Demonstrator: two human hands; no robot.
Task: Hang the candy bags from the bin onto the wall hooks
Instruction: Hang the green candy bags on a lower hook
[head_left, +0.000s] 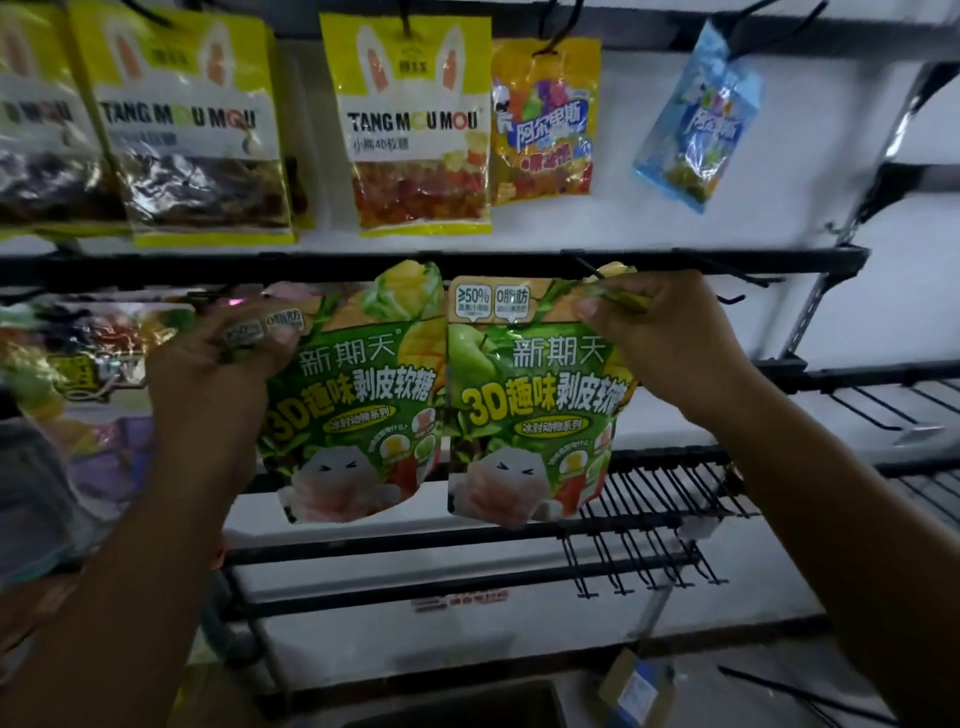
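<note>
Two green candy bags hang side by side just under the second black rail (467, 260). My left hand (218, 358) grips the top left corner of the left green bag (353, 410). My right hand (670, 332) pinches the top right corner of the right green bag (530, 415), close to a black wall hook (589, 267). Whether either bag's hole sits on a hook is hidden by the bags and my fingers. The bin (467, 706) shows as a dark edge at the bottom.
Yellow rabbit-ear bags (415, 124), an orange bag (545, 119) and a tilted blue bag (696, 119) hang on the top row. More bags (88, 358) hang at the left. Several bare hooks (654, 499) stick out at lower right. A cardboard box (639, 686) lies on the floor.
</note>
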